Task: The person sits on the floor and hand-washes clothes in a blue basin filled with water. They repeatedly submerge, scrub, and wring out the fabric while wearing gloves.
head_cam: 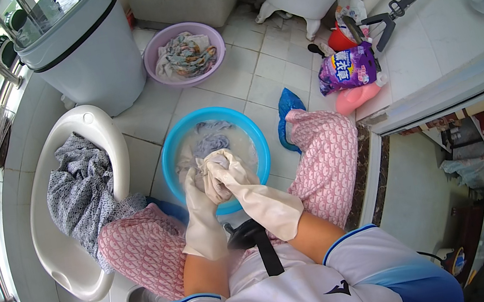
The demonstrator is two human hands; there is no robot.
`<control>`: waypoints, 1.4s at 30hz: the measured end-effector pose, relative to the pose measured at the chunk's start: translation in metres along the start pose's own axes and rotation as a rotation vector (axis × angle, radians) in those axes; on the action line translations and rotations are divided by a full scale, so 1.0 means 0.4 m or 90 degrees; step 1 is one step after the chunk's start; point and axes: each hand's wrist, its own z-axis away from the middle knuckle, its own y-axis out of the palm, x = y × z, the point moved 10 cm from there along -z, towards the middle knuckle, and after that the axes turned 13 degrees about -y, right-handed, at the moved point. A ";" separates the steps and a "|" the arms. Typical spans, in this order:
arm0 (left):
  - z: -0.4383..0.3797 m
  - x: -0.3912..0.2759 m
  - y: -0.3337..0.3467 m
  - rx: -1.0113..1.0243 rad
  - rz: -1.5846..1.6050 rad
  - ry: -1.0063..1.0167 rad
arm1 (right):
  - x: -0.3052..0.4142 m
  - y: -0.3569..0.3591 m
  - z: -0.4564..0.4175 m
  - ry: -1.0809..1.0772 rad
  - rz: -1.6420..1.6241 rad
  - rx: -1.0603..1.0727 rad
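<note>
Both my hands wear long cream rubber gloves over a round blue plastic basin (262,147) on the tiled floor. My left hand (195,193) grips one side of a bunched, wet, pale cloth (218,190). From the other side my right hand (232,172) closes on the same cloth, its fingers partly hidden in the folds. Cloudy water stands in the basin. A grey-blue cloth (211,143) lies partly under that water, just beyond my hands.
At left, a white plastic baby bathtub (112,144) holds a dark patterned garment (79,179). A purple basin (220,58) with bunched cloth stands ahead, near a large grey-white tub (87,71). A purple detergent bag (346,67) and a pink bottle (358,96) lie at right, near a doorway.
</note>
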 end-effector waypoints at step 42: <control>-0.019 -0.022 0.001 -0.079 -0.127 0.047 | -0.018 -0.027 -0.003 -0.057 0.112 -0.006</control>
